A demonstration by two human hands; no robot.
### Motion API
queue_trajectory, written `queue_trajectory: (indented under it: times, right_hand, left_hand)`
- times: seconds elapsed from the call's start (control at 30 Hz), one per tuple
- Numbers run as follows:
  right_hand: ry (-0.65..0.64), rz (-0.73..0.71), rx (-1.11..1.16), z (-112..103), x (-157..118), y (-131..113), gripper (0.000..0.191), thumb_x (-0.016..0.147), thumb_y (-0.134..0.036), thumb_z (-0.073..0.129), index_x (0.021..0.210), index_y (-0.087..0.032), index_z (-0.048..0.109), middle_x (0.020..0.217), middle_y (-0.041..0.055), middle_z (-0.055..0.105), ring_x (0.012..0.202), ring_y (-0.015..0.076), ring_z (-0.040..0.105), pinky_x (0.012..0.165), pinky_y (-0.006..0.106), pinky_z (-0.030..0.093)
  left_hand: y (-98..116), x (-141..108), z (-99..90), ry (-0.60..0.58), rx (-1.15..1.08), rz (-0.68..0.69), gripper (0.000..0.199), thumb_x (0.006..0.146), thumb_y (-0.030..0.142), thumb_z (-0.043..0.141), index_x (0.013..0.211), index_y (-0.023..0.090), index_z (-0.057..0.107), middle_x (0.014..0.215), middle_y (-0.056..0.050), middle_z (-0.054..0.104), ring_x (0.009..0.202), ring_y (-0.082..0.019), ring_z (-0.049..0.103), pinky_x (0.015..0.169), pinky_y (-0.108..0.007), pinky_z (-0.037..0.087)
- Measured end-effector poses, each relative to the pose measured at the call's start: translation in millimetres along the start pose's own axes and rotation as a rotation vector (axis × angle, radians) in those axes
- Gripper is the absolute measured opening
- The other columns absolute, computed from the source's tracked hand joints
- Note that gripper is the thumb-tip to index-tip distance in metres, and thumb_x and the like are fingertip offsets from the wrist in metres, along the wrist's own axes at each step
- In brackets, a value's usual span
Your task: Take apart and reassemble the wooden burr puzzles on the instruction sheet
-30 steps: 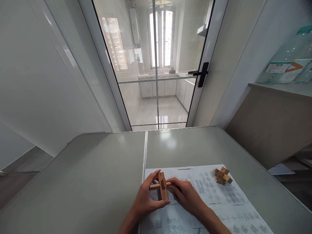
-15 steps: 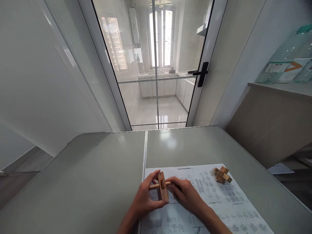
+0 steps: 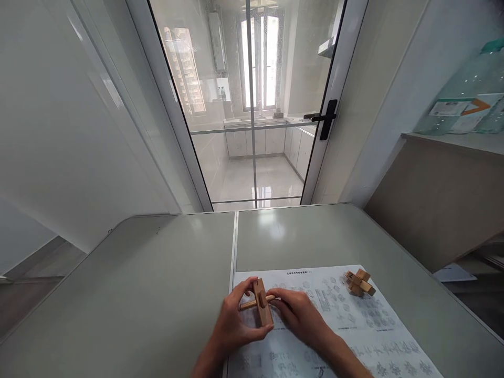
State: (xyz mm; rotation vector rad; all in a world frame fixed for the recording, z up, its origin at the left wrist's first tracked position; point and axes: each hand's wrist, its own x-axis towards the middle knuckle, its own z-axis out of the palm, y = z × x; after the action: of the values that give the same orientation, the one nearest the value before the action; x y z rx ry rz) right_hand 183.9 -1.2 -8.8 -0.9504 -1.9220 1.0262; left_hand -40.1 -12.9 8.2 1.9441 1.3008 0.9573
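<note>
A brown wooden block (image 3: 264, 310) with a raised piece on its face is held upright, slightly tilted, above the printed sheet. My left hand (image 3: 236, 317) grips it, fingers at its top end and thumb at its bottom end. A thin wooden rod (image 3: 248, 304) passes crosswise through or behind the block and sticks out on both sides; which of the two I cannot tell. The fingers of my right hand (image 3: 299, 315) pinch the rod's right end.
The printed sheet (image 3: 346, 336) with small diagrams lies on the grey-green table (image 3: 157, 283). An interlocked wooden puzzle (image 3: 359, 282) sits at its upper right. Beyond the table stands a glass door with a black handle (image 3: 327, 119). A large clear bottle (image 3: 464, 100) rests on a shelf at right.
The rod has tilted a little, its left end now lower. The block and my left hand have shifted very slightly; both hands keep their hold.
</note>
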Motion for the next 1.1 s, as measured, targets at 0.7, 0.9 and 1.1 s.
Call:
queue_trajectory:
  times: [0.7,0.9,1.1]
  right_hand:
    - [0.013,0.048,-0.004,3,2,-3,0.022,0.106,-0.034,0.051,0.107,-0.026,0.072,0.094,0.0015,0.076,0.08,0.0172,0.067,0.077,0.027,0.046]
    - [0.077,0.153,0.178,3,4,-1,0.031,0.106,-0.043,0.05,0.105,-0.022,0.072,0.071,-0.0007,0.064,0.056,0.0137,0.05,0.059,0.027,0.039]
    - [0.207,0.268,0.474,2,9,3,0.037,0.099,-0.053,0.06,0.11,-0.02,0.072,0.092,0.005,0.072,0.055,0.011,0.05,0.055,0.026,0.043]
  left_hand:
    - [-16,9,-15.3,0.34,-0.453,-0.117,0.089,0.065,0.049,0.09,0.14,0.015,0.058,0.136,-0.018,0.066,0.126,-0.036,0.063,0.11,-0.045,0.052]
    - [-26,17,-25.5,0.518,-0.209,-0.364,0.086,0.067,0.057,0.087,0.139,0.017,0.059,0.124,-0.015,0.073,0.114,-0.033,0.07,0.1,-0.046,0.057]
    - [-28,14,-22.5,0.425,0.129,-0.296,0.081,0.071,0.057,0.083,0.139,0.023,0.056,0.118,-0.01,0.075,0.106,-0.031,0.071,0.096,-0.048,0.056]
